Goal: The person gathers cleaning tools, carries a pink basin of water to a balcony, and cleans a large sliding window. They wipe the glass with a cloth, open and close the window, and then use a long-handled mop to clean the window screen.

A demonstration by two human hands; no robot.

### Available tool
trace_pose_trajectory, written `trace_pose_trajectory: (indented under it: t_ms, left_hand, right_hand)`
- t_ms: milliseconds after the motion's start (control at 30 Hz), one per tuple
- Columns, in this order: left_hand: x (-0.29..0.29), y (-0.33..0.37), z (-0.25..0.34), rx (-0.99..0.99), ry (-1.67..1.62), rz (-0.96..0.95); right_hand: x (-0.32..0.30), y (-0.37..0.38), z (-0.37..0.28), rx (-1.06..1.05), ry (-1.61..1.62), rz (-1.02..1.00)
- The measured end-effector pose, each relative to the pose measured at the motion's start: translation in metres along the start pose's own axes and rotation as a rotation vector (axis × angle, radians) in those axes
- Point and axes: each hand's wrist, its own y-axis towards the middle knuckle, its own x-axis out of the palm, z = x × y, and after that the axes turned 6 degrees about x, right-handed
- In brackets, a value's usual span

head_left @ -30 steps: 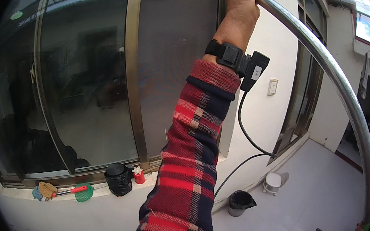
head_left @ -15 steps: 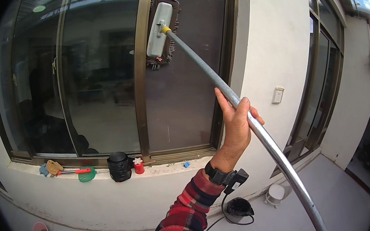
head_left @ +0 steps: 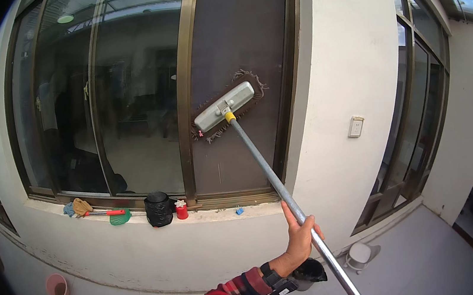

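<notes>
My left hand [head_left: 299,239] is wrapped round the metal pole [head_left: 270,170] of a flat mop, its thumb over the near side. The pole slants up and leftward to a yellow collar. Above it, the mop head [head_left: 238,96], a pale grey plate on a brown fringed pad, lies tilted across the dark window panel [head_left: 233,34], right end higher. Its left end overlaps the bronze-coloured frame. The pole's lower end runs out of the picture at the bottom, and my right hand is not seen. A black band with a cabled device circles my left wrist.
On the sill lie gloves [head_left: 81,206], a red-handled green tool [head_left: 119,217], a black-bagged container [head_left: 159,210], a red pot [head_left: 181,211] and a blue scrap [head_left: 240,211]. A pink bucket [head_left: 57,288], dark bucket [head_left: 311,271] and white stool [head_left: 359,255] stand below. A socket [head_left: 356,126] is on the wall.
The mop head has come down the panel and turned from nearly upright to a shallow slant. My left hand has moved lower and a little left with the pole. The view has shifted slightly.
</notes>
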Motion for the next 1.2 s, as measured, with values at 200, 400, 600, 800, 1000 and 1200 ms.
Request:
trace_pose_trajectory:
  t_ms: [200, 400, 600, 800, 1000, 1200]
  left_hand:
    - [0.009, -0.006, -0.005, 0.035, -0.038, 0.037]
    - [0.015, 0.022, 0.010, 0.096, -0.060, 0.031]
    - [0.010, 0.018, -0.003, 0.072, -0.086, -0.007]
    - [-0.016, -0.025, -0.019, 0.079, 0.101, -0.137]
    - [-0.016, -0.040, -0.027, 0.005, 0.072, -0.170]
    - [0.031, -0.033, -0.035, 0.055, -0.089, -0.220]
  right_hand:
    - [0.007, 0.019, 0.009, -0.047, -0.137, 0.014]
    - [0.002, 0.046, -0.008, -0.188, -0.150, 0.055]
    - [0.021, 0.051, 0.003, -0.171, -0.108, 0.136]
    - [0.070, 0.029, 0.021, -0.178, -0.179, 0.104]
    - [0.078, -0.002, 0.038, 0.143, -0.387, 0.083]
    - [0.048, 0.017, 0.083, 0.169, -0.525, 0.235]
